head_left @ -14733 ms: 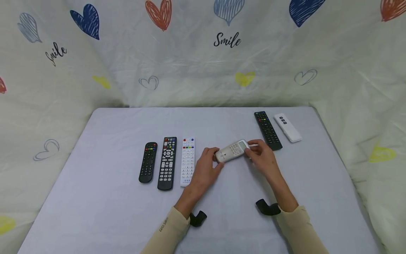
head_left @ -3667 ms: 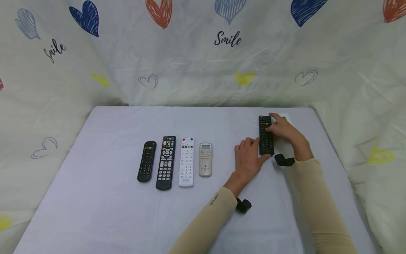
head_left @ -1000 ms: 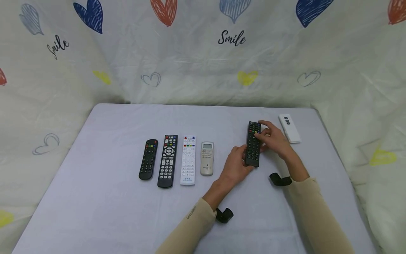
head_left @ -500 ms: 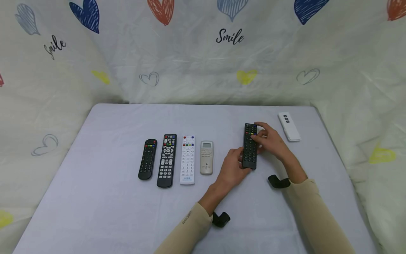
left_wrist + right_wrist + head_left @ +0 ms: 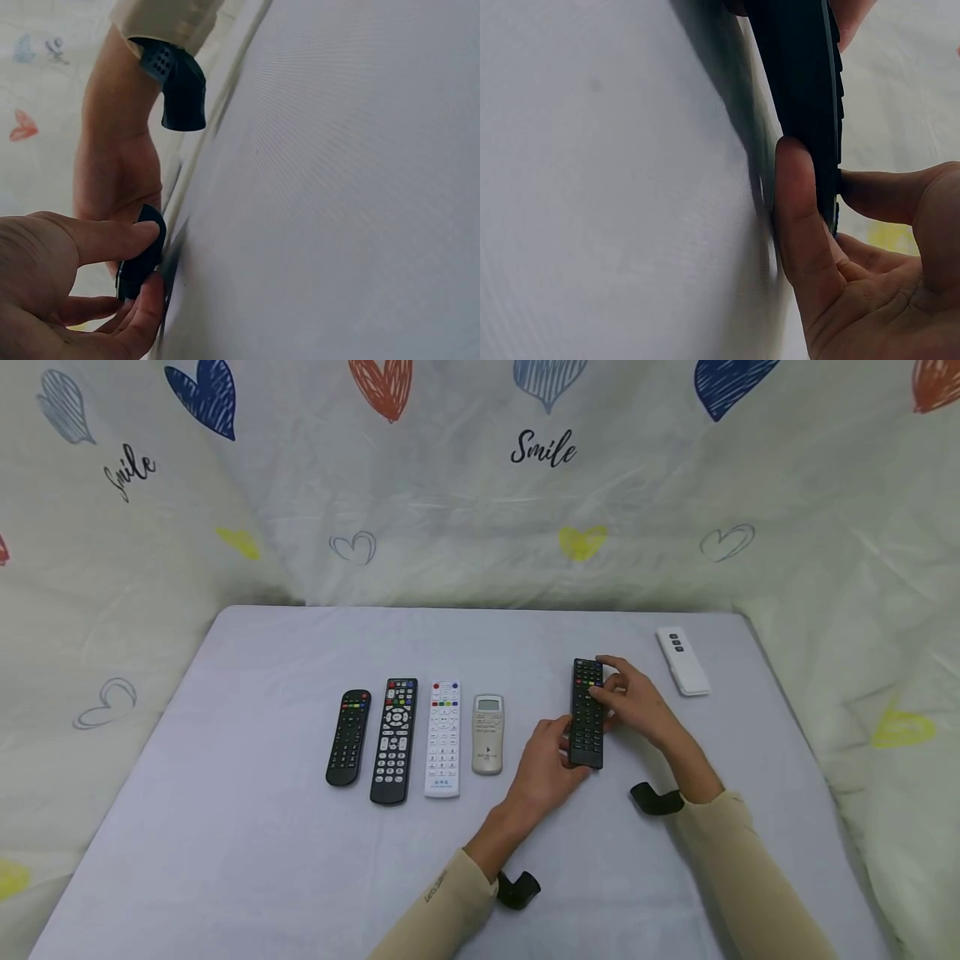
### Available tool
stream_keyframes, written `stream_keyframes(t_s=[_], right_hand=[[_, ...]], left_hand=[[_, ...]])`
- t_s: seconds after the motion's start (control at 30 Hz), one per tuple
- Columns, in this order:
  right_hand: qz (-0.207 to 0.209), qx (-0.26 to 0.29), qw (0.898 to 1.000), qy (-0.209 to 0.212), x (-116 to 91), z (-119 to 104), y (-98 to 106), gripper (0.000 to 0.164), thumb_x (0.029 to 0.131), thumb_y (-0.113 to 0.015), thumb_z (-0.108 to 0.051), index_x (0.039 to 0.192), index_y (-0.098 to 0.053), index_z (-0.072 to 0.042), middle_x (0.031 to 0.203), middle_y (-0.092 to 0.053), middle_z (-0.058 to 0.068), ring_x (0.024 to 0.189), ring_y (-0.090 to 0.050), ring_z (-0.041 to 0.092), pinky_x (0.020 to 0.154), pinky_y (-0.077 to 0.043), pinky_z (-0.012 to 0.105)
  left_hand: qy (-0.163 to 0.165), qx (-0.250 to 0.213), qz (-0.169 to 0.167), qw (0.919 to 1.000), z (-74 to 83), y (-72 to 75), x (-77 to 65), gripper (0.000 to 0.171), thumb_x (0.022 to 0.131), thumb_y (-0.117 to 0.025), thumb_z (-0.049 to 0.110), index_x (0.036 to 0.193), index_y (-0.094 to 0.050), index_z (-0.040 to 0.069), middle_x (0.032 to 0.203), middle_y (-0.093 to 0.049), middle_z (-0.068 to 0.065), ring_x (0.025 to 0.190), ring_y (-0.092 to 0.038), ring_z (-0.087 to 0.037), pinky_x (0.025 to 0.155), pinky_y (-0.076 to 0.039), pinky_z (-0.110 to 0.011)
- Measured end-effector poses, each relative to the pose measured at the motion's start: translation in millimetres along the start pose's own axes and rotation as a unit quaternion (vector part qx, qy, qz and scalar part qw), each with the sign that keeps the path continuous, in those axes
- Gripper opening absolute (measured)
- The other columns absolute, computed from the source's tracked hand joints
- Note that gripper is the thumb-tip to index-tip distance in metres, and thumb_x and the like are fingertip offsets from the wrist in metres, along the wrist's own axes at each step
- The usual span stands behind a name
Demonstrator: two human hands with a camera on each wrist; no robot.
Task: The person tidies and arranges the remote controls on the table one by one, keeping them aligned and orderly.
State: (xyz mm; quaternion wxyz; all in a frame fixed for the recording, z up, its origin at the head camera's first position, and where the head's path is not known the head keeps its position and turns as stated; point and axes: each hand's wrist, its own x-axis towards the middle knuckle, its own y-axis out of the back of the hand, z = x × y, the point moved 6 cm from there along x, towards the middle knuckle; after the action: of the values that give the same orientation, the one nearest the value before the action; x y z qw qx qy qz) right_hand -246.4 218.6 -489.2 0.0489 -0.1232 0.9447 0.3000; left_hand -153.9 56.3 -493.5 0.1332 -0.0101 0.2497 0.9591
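Between my two hands is a black remote control (image 5: 587,727) with rows of small buttons, its long side running away from me. My left hand (image 5: 542,768) grips its near end, the thumb at the bottom edge and fingers along the left side. My right hand (image 5: 637,702) pinches the upper right part, thumb on the button face and fingers behind. In the right wrist view the remote (image 5: 799,82) stands off the white cloth, with a shadow beside it. The left wrist view shows the remote's end (image 5: 146,247) between left thumb and fingers.
Left of my hands, a row on the white table (image 5: 247,860) holds a small black remote (image 5: 348,737), a longer black remote (image 5: 393,742), a white remote (image 5: 443,739) and a beige remote with a screen (image 5: 488,735). A white three-button remote (image 5: 682,662) lies at the far right.
The beige remote, earlier in both hands, now lies at the row's right end. Both hands have since taken the black remote from beside the white one and carried it left and nearer.
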Motion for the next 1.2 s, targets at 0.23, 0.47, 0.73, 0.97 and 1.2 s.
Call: stream_keyframes(t_s=[0.23,0.47,0.73,0.97,1.2], right_hand=[[0.009,-0.001,1.0,0.003,-2,-3,-6,0.066,0.103,-0.062,-0.014,0.161,-0.032,-0.007,0.099,-0.066,0.019,0.065,-0.067,0.017,0.058,-0.06,0.033],[0.007,0.011,1.0,0.007,-4,-9,-13,0.065,0.103,-0.062,-0.013,0.161,-0.033,-0.006,0.098,-0.063,0.018,0.063,-0.067,0.016,0.056,-0.06,0.033],[-0.001,0.018,1.0,0.01,-6,-13,-19,0.065,0.103,-0.062,-0.012,0.161,-0.032,-0.008,0.101,-0.062,0.021,0.067,-0.066,0.016,0.056,-0.061,0.035],[-0.013,0.021,1.0,0.014,-7,-17,-26,0.065,0.103,-0.063,-0.011,0.161,-0.033,-0.008,0.1,-0.062,0.021,0.066,-0.066,0.02,0.056,-0.06,0.036],[-0.022,0.027,0.999,0.012,-8,-20,-33,0.066,0.103,-0.063,-0.01,0.161,-0.032,-0.007,0.099,-0.062,0.02,0.067,-0.065,0.02,0.056,-0.06,0.036]], left_hand=[[0.001,-0.008,0.007,0.9999,-2.4,3.1,-6.6,0.078,0.084,-0.085,0.004,0.152,-0.048,0.005,0.131,-0.058,-0.01,0.094,-0.058,-0.003,0.08,-0.054,-0.014],[0.006,-0.018,0.015,0.9997,-6.6,5.7,-12.5,0.079,0.082,-0.086,0.003,0.152,-0.049,0.004,0.133,-0.057,-0.01,0.095,-0.059,-0.005,0.08,-0.055,-0.015],[0.015,-0.022,0.018,0.9995,-10.4,7.6,-17.5,0.08,0.083,-0.086,0.004,0.153,-0.048,0.005,0.137,-0.056,-0.01,0.092,-0.058,-0.004,0.079,-0.054,-0.015],[0.022,-0.018,0.028,0.9992,-14.0,11.0,-23.4,0.082,0.083,-0.086,0.004,0.154,-0.046,0.004,0.139,-0.056,-0.01,0.097,-0.057,-0.006,0.08,-0.054,-0.016],[0.024,-0.021,0.026,0.9991,-16.5,13.1,-29.4,0.083,0.082,-0.087,0.002,0.154,-0.046,0.004,0.14,-0.054,-0.011,0.095,-0.056,-0.006,0.078,-0.053,-0.016]])
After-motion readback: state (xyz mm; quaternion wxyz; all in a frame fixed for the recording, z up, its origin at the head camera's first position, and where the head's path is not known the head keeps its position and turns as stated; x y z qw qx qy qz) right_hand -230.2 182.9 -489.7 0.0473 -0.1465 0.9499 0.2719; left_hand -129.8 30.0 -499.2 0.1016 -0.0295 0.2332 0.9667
